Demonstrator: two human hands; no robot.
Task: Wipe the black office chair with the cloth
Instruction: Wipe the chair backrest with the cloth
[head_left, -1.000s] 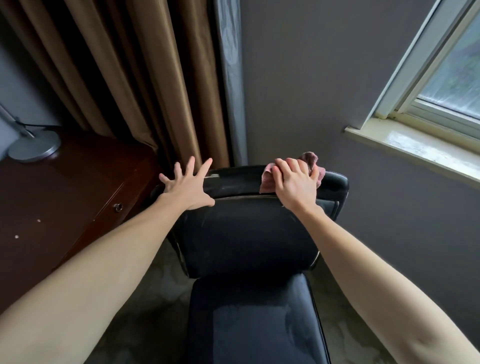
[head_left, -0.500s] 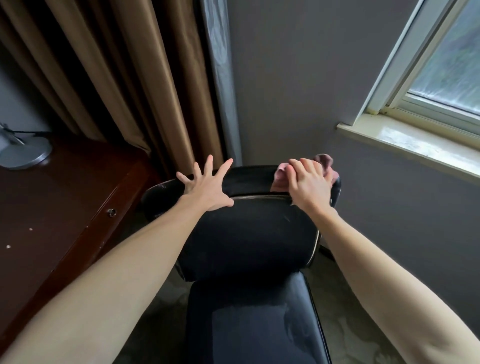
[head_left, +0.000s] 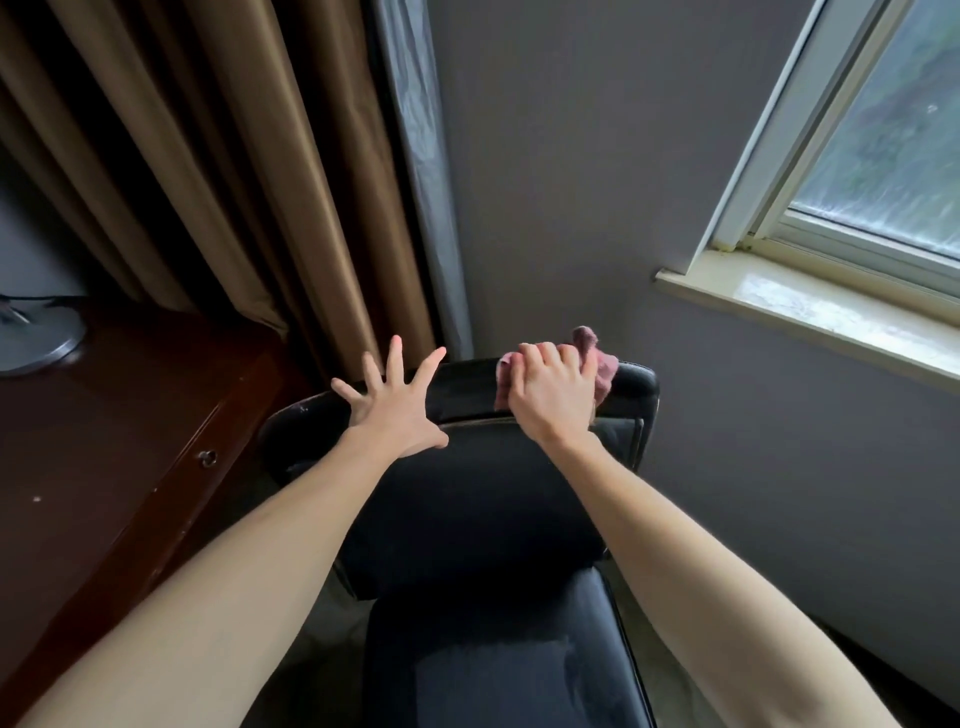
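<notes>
The black office chair (head_left: 483, 499) faces me, its backrest upright and its seat below at the bottom of the view. A pink cloth (head_left: 597, 358) lies bunched on the right part of the backrest's top edge. My right hand (head_left: 553, 389) is shut on the pink cloth and presses it onto the chair top. My left hand (head_left: 392, 402) rests flat on the left part of the backrest top, fingers spread wide, holding nothing.
A dark wooden desk (head_left: 104, 441) with a drawer knob stands close on the left, a round metal lamp base (head_left: 36, 338) on it. Brown curtains (head_left: 208, 182) hang behind the chair. A grey wall and a window sill (head_left: 810, 312) are to the right.
My right hand with the cloth has slid to the right along the chair top. The left hand shifted right too, and the view turned slightly left to right.
</notes>
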